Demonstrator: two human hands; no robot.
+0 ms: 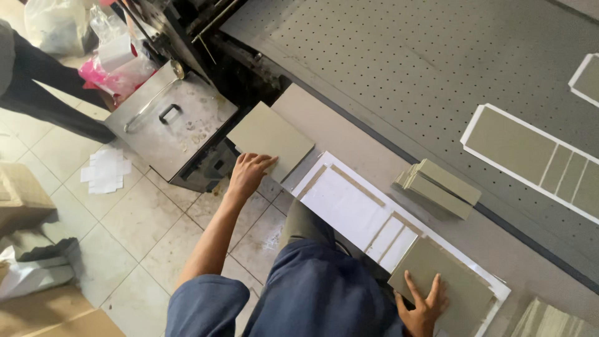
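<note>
Left hand [248,172] grips a grey board [270,140] by its near edge, holding it off the tabletop [349,134]. Right hand [423,307], fingers spread open, presses flat on a second board [458,281], steadying it over the white sheet [343,206].

Left hand [248,173] grips the near edge of a flat grey rectangular board [269,138], overhanging the workbench's [349,134] left end. Right hand [424,306], fingers spread, presses a grey board stack [452,281] on a white cut sheet [346,203] at the bench's near edge. Small grey strip pile [440,186] sits mid-bench.
</note>
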